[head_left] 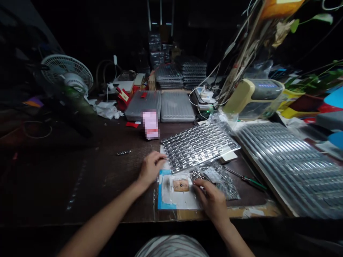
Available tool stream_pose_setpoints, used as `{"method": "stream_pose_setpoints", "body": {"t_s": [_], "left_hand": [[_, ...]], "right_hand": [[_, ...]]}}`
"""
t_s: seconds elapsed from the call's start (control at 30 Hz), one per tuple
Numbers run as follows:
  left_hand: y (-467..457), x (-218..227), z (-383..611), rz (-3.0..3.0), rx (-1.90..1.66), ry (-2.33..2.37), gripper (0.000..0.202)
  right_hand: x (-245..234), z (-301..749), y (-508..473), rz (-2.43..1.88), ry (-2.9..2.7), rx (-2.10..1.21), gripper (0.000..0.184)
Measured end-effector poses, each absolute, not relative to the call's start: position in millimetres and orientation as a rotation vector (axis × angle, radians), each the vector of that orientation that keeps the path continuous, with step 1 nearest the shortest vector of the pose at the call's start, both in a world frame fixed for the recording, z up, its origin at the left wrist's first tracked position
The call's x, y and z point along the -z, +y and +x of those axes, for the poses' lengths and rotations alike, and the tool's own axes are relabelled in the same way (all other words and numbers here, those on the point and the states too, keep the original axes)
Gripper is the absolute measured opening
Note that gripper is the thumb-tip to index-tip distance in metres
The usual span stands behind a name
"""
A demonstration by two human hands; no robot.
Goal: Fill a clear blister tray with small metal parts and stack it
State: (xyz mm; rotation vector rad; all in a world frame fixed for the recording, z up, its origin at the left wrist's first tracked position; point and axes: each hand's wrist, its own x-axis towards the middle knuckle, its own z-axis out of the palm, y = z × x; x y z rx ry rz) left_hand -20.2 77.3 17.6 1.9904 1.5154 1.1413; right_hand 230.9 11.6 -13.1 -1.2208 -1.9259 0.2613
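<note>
My left hand (150, 167) is at the left edge of a tray (199, 148) with rows of small shiny metal parts. Its thumb and forefinger are drawn together there; whatever they pinch is too small to make out. My right hand (213, 198) is closed in a pinch beside a heap of small metal pieces (197, 175), its fingertips hiding anything between them. Between both hands, a small tan block (180, 185) with a round metal piece on it rests on a white and blue sheet (167, 206). A plastic bag of metal pieces (227, 184) lies right of the heap.
A screwdriver with a green handle (254, 182) lies right of the bag. Stacked clear trays (289, 164) fill the right side. More trays (178, 107) and a pink box (150, 124) stand behind. One metal strip (124, 152) lies left; a fan (66, 73) stands far left.
</note>
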Motion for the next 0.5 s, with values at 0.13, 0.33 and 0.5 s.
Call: {"method": "stream_pose_setpoints", "body": {"t_s": [0.13, 0.33, 0.5], "left_hand": [[115.5, -12.7, -100.0, 2.019, -0.970, 1.957, 0.012], [113.1, 6.3, -147.2, 2.096, -0.834, 2.173, 0.015], [116.0, -1.9, -123.8, 2.213, -0.830, 2.135, 0.015]], "right_hand": [[9.7, 204.6, 10.5, -1.205, -1.971, -0.442, 0.011], [16.5, 192.6, 14.5, -1.239, -2.007, -0.362, 0.019], [17.6, 192.7, 15.3, -1.241, -2.037, -0.376, 0.021]]}}
